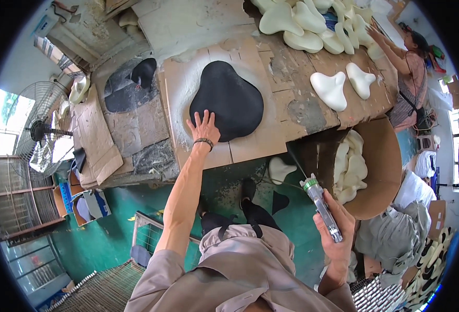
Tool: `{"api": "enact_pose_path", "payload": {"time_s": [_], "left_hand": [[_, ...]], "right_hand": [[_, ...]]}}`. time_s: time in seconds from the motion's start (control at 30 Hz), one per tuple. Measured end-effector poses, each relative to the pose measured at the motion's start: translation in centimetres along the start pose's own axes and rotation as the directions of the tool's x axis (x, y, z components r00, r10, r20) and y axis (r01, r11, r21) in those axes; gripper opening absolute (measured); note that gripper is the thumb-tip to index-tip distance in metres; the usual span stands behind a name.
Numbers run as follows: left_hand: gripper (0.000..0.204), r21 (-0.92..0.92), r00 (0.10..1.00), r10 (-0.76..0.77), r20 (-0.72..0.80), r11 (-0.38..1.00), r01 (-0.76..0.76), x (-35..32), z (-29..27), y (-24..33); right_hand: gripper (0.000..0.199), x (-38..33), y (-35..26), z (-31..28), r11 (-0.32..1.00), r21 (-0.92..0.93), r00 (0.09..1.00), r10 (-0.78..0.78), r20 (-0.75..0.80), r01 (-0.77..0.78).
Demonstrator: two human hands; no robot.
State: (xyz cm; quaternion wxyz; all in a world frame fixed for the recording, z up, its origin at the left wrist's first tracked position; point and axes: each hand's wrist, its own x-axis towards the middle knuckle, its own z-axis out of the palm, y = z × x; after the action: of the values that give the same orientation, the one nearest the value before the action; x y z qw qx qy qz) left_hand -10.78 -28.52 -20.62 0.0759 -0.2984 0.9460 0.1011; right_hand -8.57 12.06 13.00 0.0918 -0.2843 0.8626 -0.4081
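Observation:
A large black saddle-shaped piece (230, 99) lies flat on a cardboard sheet (263, 148), with a pale, speckled coating around it. My left hand (205, 128) rests on its lower left part, fingers spread, holding nothing. My right hand (338, 226) is wrapped round a metal spray gun (321, 206) with a green ring near its nozzle. The gun is off the right front of the table, and its nozzle points up and left. Two cream foam saddle pads (329, 89) sit apart on the table to the right.
Many cream foam pads (302, 21) are heaped at the far right. A big cardboard drum (383, 166) full of pads stands beside the table. Another person (412, 83) reaches into the heap. A fan (40, 130) stands left; a pad (280, 170) lies below the table edge.

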Motion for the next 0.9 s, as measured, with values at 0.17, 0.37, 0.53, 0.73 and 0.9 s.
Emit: {"api": "enact_pose_path", "payload": {"time_s": [0.17, 0.37, 0.53, 0.73, 0.9], "left_hand": [[0.065, -0.038, 0.999, 0.007, 0.032, 0.999, -0.006, -0.7, -0.4, -1.1], [0.062, -0.424, 0.923, -0.08, -0.376, 0.9, -0.095, -5.6, -0.5, -2.1], [0.044, -0.584, 0.885, -0.161, -0.437, 0.799, -0.143, -16.4, 2.0, -6.0], [0.039, -0.618, 0.884, -0.462, -0.078, 0.718, 0.321, -28.4, 10.6, -11.9], [0.037, -0.593, 0.867, -0.499, 0.014, 0.694, 0.409, -30.8, 12.9, -13.7]], "right_hand": [[0.058, -1.0, 0.0, -0.3, 0.997, 0.057, 0.997, 0.057, 0.046, -0.06], [0.059, 0.2, -1.7, 0.8, 0.998, 0.055, 0.997, -0.024, 0.073, 0.02], [0.057, -0.1, -1.6, 0.8, 0.992, 0.1, 0.996, 0.064, 0.057, -0.07], [0.055, -1.0, -1.5, 0.0, 0.999, -0.018, 0.977, 0.054, 0.204, -0.052], [0.059, -0.9, -2.7, 0.5, 0.996, 0.017, 0.991, 0.086, 0.104, -0.089]]}}
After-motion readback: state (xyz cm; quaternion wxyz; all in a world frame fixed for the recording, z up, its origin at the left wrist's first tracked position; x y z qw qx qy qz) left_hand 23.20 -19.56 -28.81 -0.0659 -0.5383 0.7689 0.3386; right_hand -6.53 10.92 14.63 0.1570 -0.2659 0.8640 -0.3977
